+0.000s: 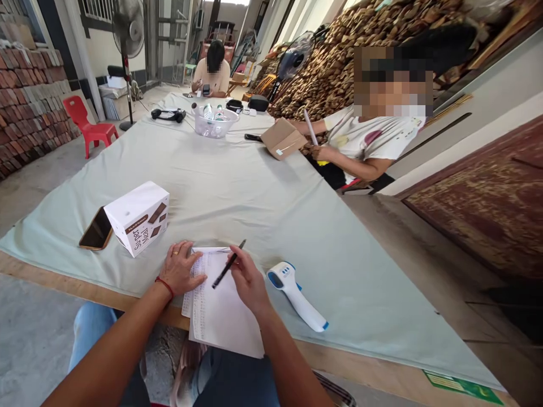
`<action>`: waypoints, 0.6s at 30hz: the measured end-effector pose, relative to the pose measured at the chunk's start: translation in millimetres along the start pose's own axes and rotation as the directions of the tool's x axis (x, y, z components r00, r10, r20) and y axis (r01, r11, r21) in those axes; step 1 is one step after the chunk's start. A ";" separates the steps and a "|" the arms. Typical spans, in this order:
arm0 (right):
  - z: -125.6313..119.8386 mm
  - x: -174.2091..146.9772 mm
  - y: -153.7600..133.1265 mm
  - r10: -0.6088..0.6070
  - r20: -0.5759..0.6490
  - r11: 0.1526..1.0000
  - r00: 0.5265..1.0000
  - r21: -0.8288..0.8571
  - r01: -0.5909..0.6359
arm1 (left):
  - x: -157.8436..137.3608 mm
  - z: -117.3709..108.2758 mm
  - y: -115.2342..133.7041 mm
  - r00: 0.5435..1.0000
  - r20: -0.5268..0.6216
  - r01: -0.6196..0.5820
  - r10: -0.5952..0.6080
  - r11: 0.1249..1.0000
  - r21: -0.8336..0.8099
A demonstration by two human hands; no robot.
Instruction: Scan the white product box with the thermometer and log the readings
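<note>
A notepad (227,316) with white pages lies at the table's near edge and juts out over it. Handwriting fills a column down its left side. My left hand (180,268) rests on the pad's upper left corner, thumb and fingers spread. Between the fingers of my right hand (248,280) is a black pen (229,263), held slanted above the page. Just right of that hand lies a white and blue infrared thermometer (294,294). Left of the pad stand a white printed box (142,217) and a phone (97,229) partly behind it.
Farther back on the cloth-covered table (203,198) is a clear basin (215,123) holding bottles. At the right a person (369,135) handles a cardboard box (283,138); another person (212,73) sits at the far end. A red chair (90,124) and a fan (128,34) stand left.
</note>
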State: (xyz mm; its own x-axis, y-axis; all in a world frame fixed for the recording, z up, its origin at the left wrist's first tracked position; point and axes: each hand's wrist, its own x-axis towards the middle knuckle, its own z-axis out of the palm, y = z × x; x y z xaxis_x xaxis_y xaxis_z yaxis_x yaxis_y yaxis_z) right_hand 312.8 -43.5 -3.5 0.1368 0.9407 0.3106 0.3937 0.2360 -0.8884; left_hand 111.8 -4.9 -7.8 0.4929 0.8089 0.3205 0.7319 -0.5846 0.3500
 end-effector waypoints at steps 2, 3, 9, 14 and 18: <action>8.2 -4.6 -3.4 0.059 -0.021 0.993 0.998 0.099 -0.057 | 0.3 -0.5 0.9 1.000 -0.004 0.005 -0.005 1.000 0.000; 12.9 -6.6 -4.5 0.086 -0.028 0.987 0.996 0.137 -0.082 | 0.3 -0.7 1.3 1.000 -0.004 0.004 -0.004 1.000 -0.001; 28.4 -13.0 -2.2 0.201 -0.064 0.935 0.977 0.311 -0.172 | -0.4 -0.7 2.9 1.000 0.004 0.007 -0.007 1.000 0.002; 31.2 -13.5 2.5 0.274 -0.140 0.944 0.951 0.229 -0.238 | -0.9 1.5 2.4 1.000 0.001 0.019 -0.019 1.000 -0.004; 35.3 -14.5 2.1 0.275 -0.171 0.956 0.946 0.152 -0.251 | -1.7 3.3 2.0 1.000 0.003 0.018 -0.018 0.999 -0.029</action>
State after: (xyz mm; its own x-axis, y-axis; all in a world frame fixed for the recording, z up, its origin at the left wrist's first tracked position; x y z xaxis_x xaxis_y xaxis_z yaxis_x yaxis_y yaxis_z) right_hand 279.6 -48.0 -21.8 0.3931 0.9133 0.1070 0.2042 0.0268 -0.9786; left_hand 114.0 -7.3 -10.6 0.4810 0.8195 0.3115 0.7267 -0.5715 0.3812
